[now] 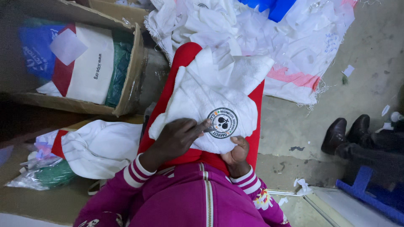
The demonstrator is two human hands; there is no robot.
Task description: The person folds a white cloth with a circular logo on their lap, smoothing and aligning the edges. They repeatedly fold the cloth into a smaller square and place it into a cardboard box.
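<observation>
Head view is showing a white cloth (202, 105) lying bunched over a red surface (257, 101) right in front of the person, with a round printed badge (222, 122) facing up near its lower edge. The left hand (176, 136) is resting on the cloth beside the badge, its fingers (201, 126) stretching out and pinching a small grey tool against the badge's left rim; what the tool is cannot be told. The right hand (236, 151) is curling under the cloth's lower edge just below the badge, thumb on top, gripping the fabric. Magenta sleeves (139, 185) with white-striped cuffs are filling the bottom of the picture. To the left, another white cloth (101, 147) is lying on a cardboard box, and an open cardboard box (132, 71) is holding folded fabric. Above, a pile of white fabric (252, 29) is spreading across the concrete floor (370, 50). At the right, another person's dark shoes (345, 132) are standing near a blue frame (362, 189).
</observation>
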